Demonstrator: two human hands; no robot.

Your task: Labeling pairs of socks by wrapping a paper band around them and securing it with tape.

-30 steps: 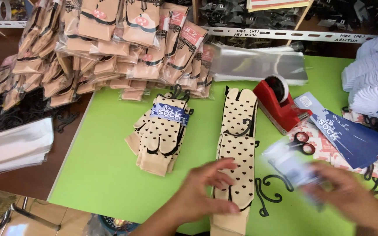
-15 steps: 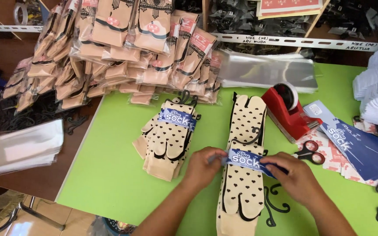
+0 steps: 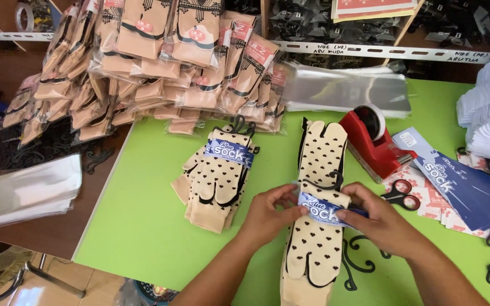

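Stage: a blue paper band [image 3: 329, 211] is being wrapped around the middle of a pair of cream socks with dark hearts [image 3: 316, 226]; the band lies across the top face, and whether its ends are joined underneath cannot be seen.
Done: one stack of the same socks [image 3: 218, 178], already banded in blue, lies left of the pair in hand, towards the middle of the green surface [image 3: 143, 226].
Left: judging from the flat blue bands [image 3: 466, 184] near the right edge, more banding seems to remain.
Left hand [image 3: 270, 212]: grip pinched on the band's left end, thumb on top, fingers curled at the sock's edge.
Right hand [image 3: 378, 221]: grip pressed on the band's right end, fingers spread over it.
Sock pair: lies lengthwise near the front edge, split toes pointing to the person, a black plastic hanger [image 3: 320, 182] at its waist.
Look: thin knit, cream, scattered small hearts, dark trim at the toe.
Nearby: red tape dispenser [image 3: 372, 144] and scissors [image 3: 399, 194] to the right; bagged socks [image 3: 160, 62] heaped at the far left corner; clear bags [image 3: 347, 90] at the far edge.
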